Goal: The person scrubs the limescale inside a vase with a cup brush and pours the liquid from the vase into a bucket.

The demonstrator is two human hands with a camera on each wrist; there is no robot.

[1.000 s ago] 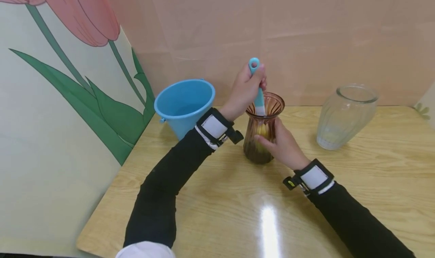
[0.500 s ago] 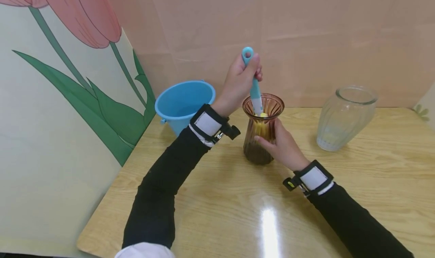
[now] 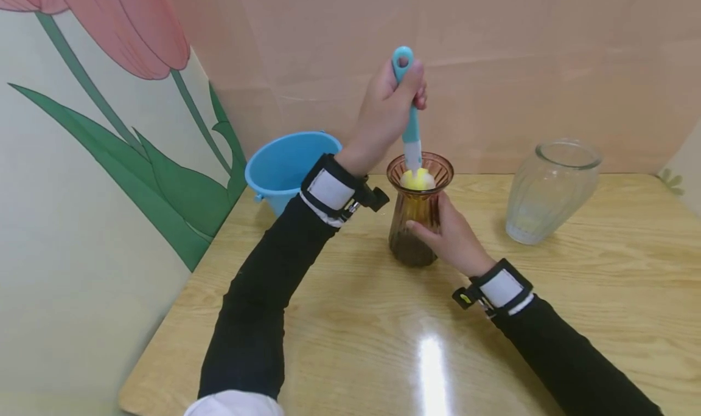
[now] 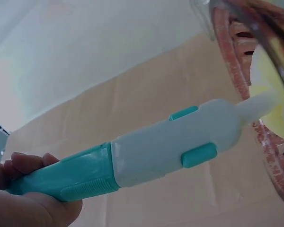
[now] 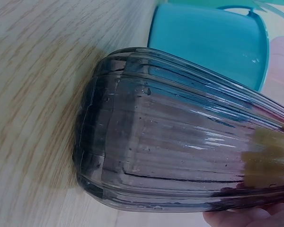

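A ribbed amber glass vase (image 3: 417,212) (image 5: 180,151) stands upright on the wooden table (image 3: 350,318). My right hand (image 3: 450,238) grips its body from the right side. My left hand (image 3: 386,109) (image 4: 23,189) holds the teal handle of a bottle brush (image 3: 409,109) (image 4: 146,156) above the vase. The brush's yellow sponge head (image 3: 416,179) (image 4: 272,101) sits at the vase's mouth, partly out of it. The vase rim (image 4: 248,71) shows in the left wrist view.
A blue bucket (image 3: 287,166) (image 5: 210,42) stands behind and left of the vase. A clear ribbed glass vase (image 3: 547,191) stands at the right. A panel with a painted tulip (image 3: 98,130) leans along the table's left edge. A pink wall is behind.
My left hand has lifted the brush upward, and the yellow sponge has risen from deep inside the amber vase to its mouth. My right hand has stayed on the vase.
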